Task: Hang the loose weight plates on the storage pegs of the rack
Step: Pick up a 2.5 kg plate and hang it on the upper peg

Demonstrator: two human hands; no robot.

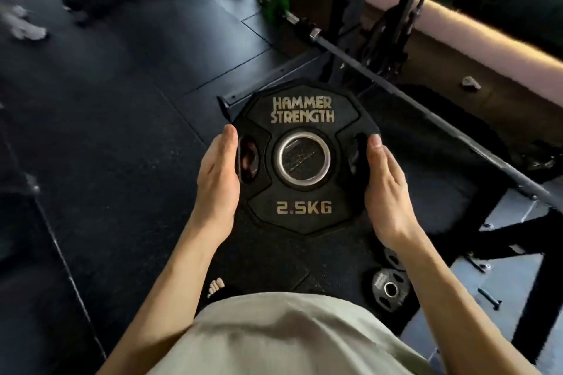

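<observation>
- Two hands carry one black weight plate (301, 158) (marked 2.5KG) flat, face up, above the dark floor (122, 100).
- Left hand (219, 173) grips its left edge, fingers curled under.
- Right hand (385, 183) grips the right edge, likewise.
- Another small plate (388, 288) lies on the floor below the right forearm.
- Rack frame (350, 24), blurred, probably stands just ahead.

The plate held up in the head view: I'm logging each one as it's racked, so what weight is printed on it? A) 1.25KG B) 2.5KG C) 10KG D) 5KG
B: the plate, held between the left hand and right hand, reads "2.5KG" in pale letters below its metal-ringed centre hole, with "HAMMER STRENGTH" above it.
</observation>
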